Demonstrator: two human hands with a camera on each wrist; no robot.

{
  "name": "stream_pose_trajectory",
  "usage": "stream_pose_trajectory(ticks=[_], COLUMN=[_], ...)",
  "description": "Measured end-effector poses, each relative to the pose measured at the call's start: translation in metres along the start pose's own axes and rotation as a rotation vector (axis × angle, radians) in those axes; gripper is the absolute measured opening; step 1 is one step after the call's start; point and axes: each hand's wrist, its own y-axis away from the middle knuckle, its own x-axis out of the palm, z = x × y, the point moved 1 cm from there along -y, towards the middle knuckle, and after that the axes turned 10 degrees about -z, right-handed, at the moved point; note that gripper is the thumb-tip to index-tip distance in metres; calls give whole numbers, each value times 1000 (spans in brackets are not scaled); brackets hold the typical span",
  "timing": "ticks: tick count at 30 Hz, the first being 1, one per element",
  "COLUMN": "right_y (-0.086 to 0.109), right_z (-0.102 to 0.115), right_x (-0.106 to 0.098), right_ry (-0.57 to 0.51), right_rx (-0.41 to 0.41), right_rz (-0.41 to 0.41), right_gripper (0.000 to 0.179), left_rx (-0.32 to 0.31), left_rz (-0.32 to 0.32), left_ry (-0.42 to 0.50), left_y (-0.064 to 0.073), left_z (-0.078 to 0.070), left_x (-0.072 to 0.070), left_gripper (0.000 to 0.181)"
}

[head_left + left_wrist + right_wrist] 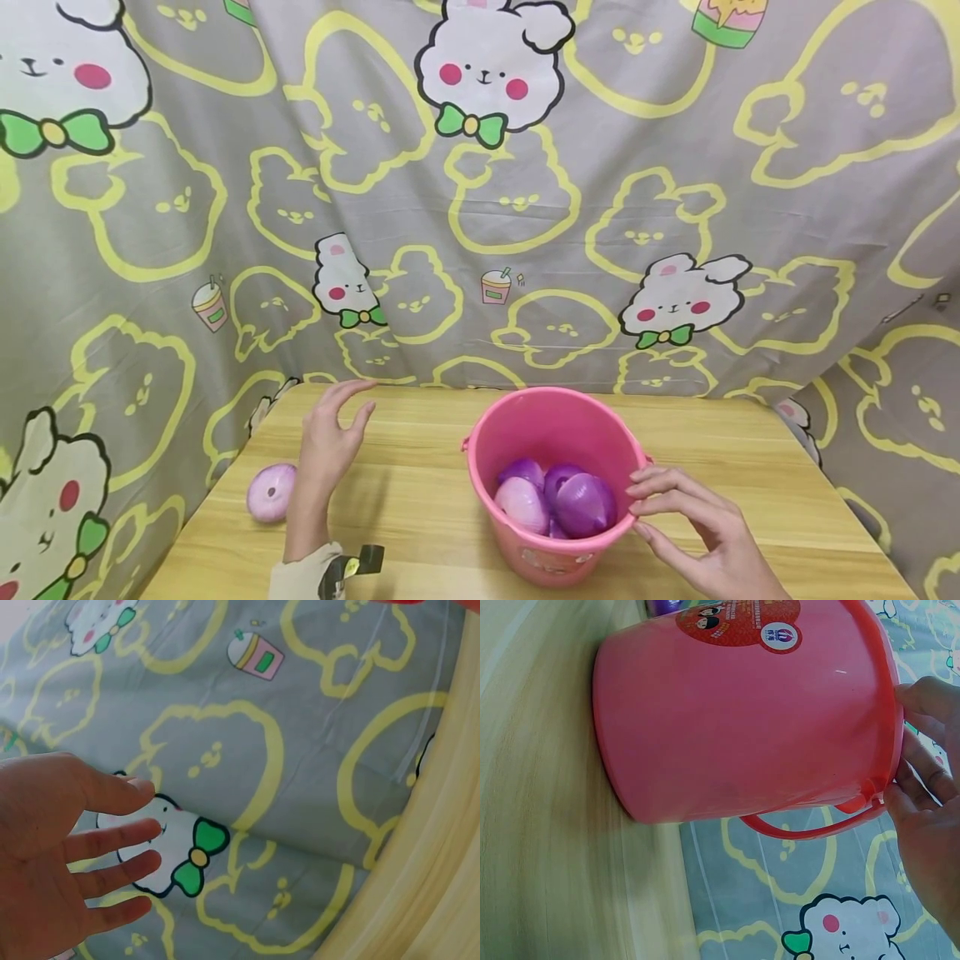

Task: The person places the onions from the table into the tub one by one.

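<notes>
Near the table's [420, 483] left edge lies one onion [262, 505], apparently all that is left, several onions [587, 507] already in the bucket [555, 429] mid-table; left hand [333, 433] empty, thumb and fingers apart; right hand [708, 529] lightly gripping the rim [883, 686].

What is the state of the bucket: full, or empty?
Partly full: in the head view, onions lie inside the bucket, while its far inner wall is bare.
</notes>
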Motion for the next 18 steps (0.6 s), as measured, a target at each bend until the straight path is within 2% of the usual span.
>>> stream_pose_trajectory(ticks=[7, 18], right_y=[0, 0], right_z=[0, -1], right_x=[-1, 0], right_ry=[-8, -11], right_rx=[-11, -18], right_rz=[3, 3], right_gripper=[40, 39], left_rx=[-27, -100], left_rz=[-6, 34], left_ry=[-30, -72], left_y=[2, 8], left_z=[14, 32], left_x=[-4, -8], left_gripper=[30, 31])
